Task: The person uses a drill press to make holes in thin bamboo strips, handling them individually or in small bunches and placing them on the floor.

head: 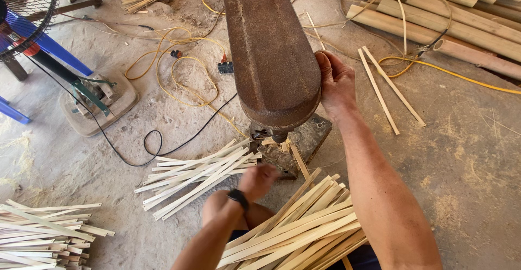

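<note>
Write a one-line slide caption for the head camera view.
Right hand on a rusty machine housing, left hand reaching toward bamboo strips on the dusty floor.

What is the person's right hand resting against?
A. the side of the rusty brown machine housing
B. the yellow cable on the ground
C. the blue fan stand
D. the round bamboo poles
A: the right hand is pressed flat against the right edge of the rusty brown machine housing, well apart from the yellow cable and the bamboo poles.
</note>
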